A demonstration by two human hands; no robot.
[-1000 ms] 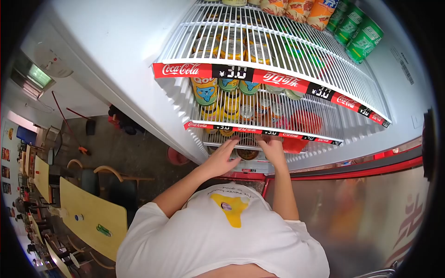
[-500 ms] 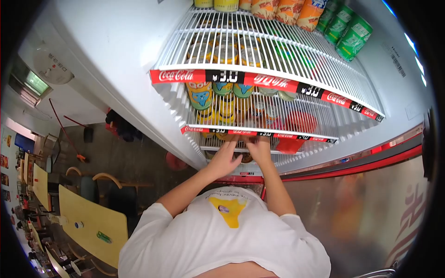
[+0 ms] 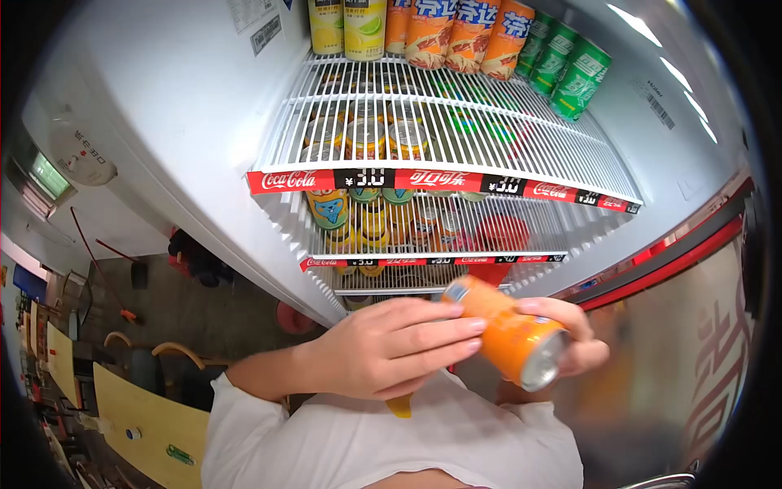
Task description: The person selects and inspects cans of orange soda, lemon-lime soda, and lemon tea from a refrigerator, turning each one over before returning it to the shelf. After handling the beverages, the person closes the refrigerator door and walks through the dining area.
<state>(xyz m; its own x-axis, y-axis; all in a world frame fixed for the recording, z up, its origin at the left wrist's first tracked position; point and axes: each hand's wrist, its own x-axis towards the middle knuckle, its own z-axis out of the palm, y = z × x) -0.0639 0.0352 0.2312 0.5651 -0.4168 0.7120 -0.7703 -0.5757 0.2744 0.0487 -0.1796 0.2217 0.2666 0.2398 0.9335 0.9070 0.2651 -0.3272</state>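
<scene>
"Orange can (image 3: 505, 330): where is it?"
"Tilted in front of you, your right hand (image 3: 580, 330) clamped round it. Your left hand (image 3: 391, 344) lies against its side; whether it grips, I can't tell."
"Anything you can read?"
"Its label is blurred; beyond, the upper shelf strip (image 3: 440, 178) says 'Coca-Cola', '可口可乐', '¥3.0'."

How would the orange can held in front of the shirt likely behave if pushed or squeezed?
The orange can would probably roll if pushed on its side, given its cylindrical body. Its shiny metal end suggests a stiff can, though a hard squeeze might dent it. Its smooth-looking surface could be somewhat slippery.
</scene>
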